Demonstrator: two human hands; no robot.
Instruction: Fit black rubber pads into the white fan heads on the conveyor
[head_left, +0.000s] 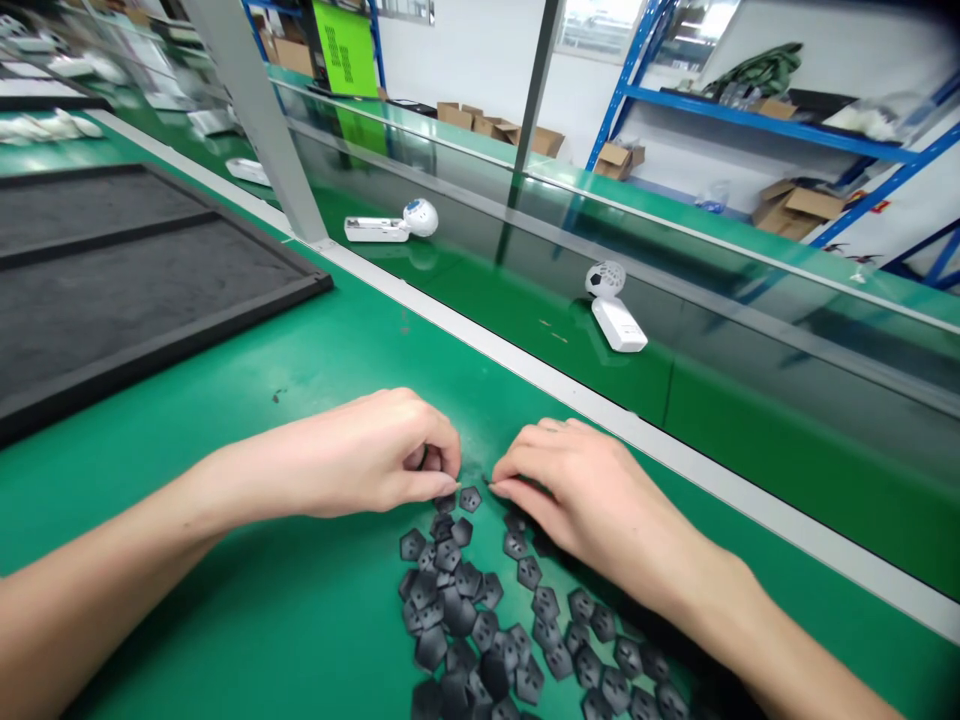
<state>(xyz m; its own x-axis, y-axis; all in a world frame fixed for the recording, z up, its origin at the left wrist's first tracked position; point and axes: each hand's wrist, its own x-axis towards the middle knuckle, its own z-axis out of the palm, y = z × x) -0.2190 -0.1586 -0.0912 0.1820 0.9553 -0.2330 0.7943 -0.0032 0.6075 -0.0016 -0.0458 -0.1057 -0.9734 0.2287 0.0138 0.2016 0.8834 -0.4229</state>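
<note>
My left hand (405, 455) is closed in a pinch, thumb against bent forefinger, at the top of a pile of black pentagon pieces (459, 610). What lies between its fingertips, if anything, is hidden. A single black pentagon piece (470, 499) lies flat just right of that thumb. Opposite, my right hand (574, 480) pinches too; a thin dark edge, seemingly another pentagon piece, shows at its fingertips. Below its wrist spreads a looser group of black pentagon pieces (589, 650), partly covered by the forearm. Many pieces show small holes or pegs.
A black divided tray (157, 330) lies on the green table to the left. Beyond the pale rail (480, 335), two white devices with round heads (379, 229) (619, 325) rest on a green belt. A grey post (262, 120) rises at the rail. Blue shelving (772, 115) stands behind.
</note>
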